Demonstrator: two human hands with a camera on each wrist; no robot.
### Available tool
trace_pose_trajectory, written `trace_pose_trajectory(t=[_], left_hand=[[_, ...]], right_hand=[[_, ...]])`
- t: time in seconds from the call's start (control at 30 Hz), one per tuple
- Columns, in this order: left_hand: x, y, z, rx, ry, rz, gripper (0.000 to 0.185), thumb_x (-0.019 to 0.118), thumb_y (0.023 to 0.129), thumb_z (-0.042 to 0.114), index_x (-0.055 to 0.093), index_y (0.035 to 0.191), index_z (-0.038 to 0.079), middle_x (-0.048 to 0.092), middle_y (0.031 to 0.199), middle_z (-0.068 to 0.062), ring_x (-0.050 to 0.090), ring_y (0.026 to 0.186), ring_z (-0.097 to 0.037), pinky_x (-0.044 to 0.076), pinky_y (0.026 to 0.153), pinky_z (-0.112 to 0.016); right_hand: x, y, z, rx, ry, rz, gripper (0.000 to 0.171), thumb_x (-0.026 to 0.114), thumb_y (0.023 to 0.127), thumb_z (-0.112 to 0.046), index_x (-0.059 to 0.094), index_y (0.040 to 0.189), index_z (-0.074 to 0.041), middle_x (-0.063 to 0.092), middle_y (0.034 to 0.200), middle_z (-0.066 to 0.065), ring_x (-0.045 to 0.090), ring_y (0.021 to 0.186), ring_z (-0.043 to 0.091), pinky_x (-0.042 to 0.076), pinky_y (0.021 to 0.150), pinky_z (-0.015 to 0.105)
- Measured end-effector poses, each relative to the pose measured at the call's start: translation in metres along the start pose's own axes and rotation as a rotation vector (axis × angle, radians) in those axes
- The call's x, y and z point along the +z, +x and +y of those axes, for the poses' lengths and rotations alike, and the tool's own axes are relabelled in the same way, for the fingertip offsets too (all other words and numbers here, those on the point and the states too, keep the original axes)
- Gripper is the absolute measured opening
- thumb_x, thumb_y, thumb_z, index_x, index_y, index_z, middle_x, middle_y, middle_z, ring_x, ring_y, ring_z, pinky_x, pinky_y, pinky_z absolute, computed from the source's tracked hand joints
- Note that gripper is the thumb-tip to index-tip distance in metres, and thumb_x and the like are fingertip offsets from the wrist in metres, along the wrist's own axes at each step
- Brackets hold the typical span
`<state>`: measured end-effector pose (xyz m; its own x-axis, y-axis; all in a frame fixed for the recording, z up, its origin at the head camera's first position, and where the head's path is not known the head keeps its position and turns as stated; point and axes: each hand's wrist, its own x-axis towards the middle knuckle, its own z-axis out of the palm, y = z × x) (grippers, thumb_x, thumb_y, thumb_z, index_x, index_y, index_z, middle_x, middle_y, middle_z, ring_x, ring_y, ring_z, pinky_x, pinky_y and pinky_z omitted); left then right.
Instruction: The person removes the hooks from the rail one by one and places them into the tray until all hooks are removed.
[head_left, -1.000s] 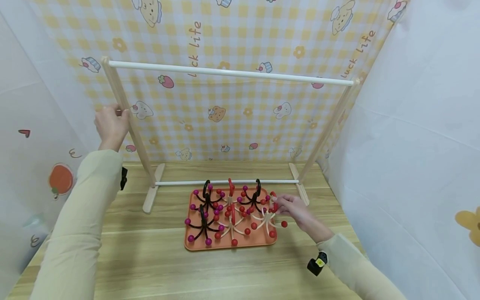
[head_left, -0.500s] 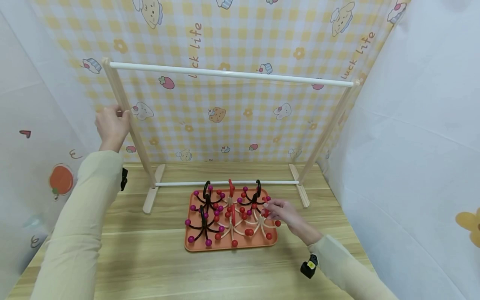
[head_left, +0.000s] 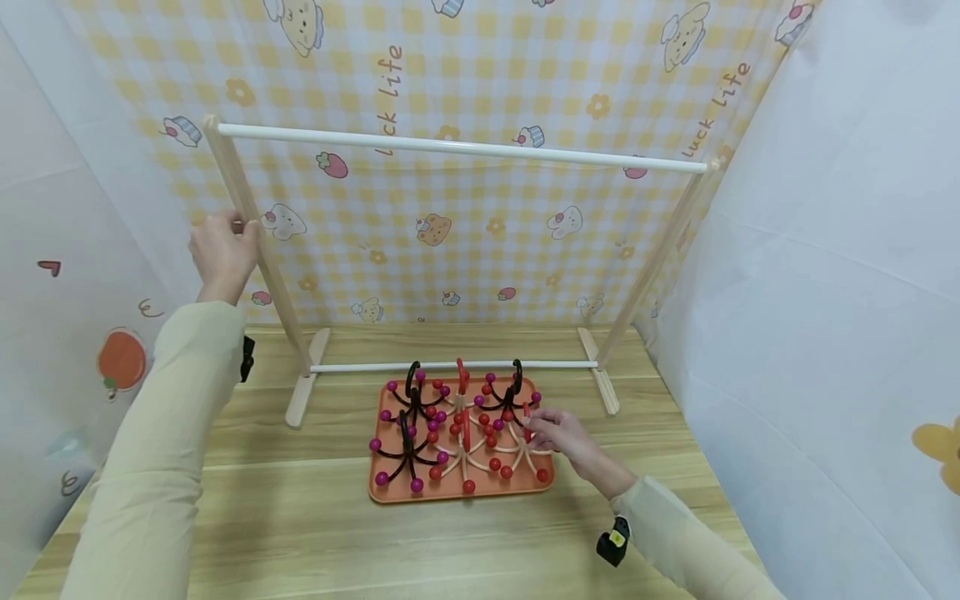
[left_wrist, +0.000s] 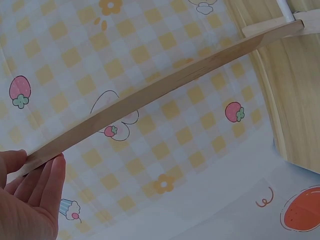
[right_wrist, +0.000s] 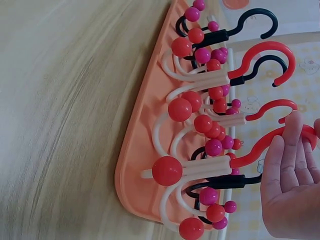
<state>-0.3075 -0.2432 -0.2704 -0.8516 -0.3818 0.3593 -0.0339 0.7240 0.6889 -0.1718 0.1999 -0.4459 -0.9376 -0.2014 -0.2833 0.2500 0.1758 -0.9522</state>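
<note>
Item: white multi-armed hook with red balls (head_left: 517, 454), lying at the right end of the orange tray (head_left: 390, 493) on the wooden table (head_left: 300, 533), among 5 or so like pieces, some black with purple balls.
Right hand (head_left: 564, 435): fingers curled about the red hook top (right_wrist: 272, 142), touching it; a firm clamp could not be confirmed.
Left hand (head_left: 222, 248): closed round the left post of the wooden rack (head_left: 247, 208), steadying it.
Handling note: the arms interlocked with neighbours; lifting straight up by the hook looked safest.
</note>
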Motion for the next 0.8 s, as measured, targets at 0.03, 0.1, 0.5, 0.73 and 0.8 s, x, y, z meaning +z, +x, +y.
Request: trace_pose_trajectory(t=[0.03,0.1,0.5,0.73,0.8], left_hand=[[0.0,0.0,0.0,-0.001,-0.001,0.001,0.039,0.039,0.092,0.022,0.055,0.113,-0.007,0.055,0.109,-0.025,0.048,0.102,-0.041,0.037,0.086,-0.047],[0.0,0.0,0.0,-0.002,-0.006,0.003,0.038,0.04,0.092,0.022,0.055,0.112,-0.007,0.055,0.109,-0.025,0.048,0.102,-0.041,0.036,0.087,-0.047],[-0.002,-0.001,0.001,-0.008,-0.006,-0.009,0.038,0.039,0.091,0.021,0.055,0.113,-0.005,0.055,0.111,-0.024,0.05,0.101,-0.039,0.04,0.084,-0.045],[-0.001,0.001,0.001,-0.018,0.004,-0.022,0.038,0.039,0.092,0.022,0.054,0.115,-0.004,0.054,0.112,-0.023,0.052,0.099,-0.038,0.043,0.079,-0.043],[-0.001,0.001,0.001,-0.024,0.002,-0.027,0.038,0.039,0.092,0.022,0.054,0.116,-0.004,0.054,0.113,-0.023,0.052,0.098,-0.038,0.044,0.078,-0.042]], right_hand=[[0.0,0.001,0.002,-0.001,-0.004,0.005,0.028,0.053,0.087,-0.012,0.051,0.103,0.01,0.062,0.08,0.01,0.058,0.063,0.014,0.049,0.071,0.038],[0.001,0.001,0.003,0.007,-0.017,0.008,0.03,0.054,0.087,-0.013,0.05,0.105,0.011,0.061,0.081,0.011,0.058,0.064,0.015,0.048,0.074,0.042],[-0.015,0.006,-0.006,-0.031,-0.116,0.026,0.036,0.05,0.089,-0.023,0.056,0.104,0.009,0.062,0.086,0.015,0.059,0.068,0.021,0.049,0.069,0.041],[-0.042,0.023,-0.003,-0.193,-0.078,0.033,0.041,0.051,0.086,-0.029,0.058,0.104,0.006,0.063,0.091,0.019,0.06,0.068,0.021,0.05,0.069,0.041],[-0.046,0.024,-0.008,-0.199,-0.087,0.056,0.04,0.05,0.087,-0.029,0.058,0.105,0.006,0.063,0.091,0.018,0.061,0.069,0.02,0.05,0.068,0.038]])
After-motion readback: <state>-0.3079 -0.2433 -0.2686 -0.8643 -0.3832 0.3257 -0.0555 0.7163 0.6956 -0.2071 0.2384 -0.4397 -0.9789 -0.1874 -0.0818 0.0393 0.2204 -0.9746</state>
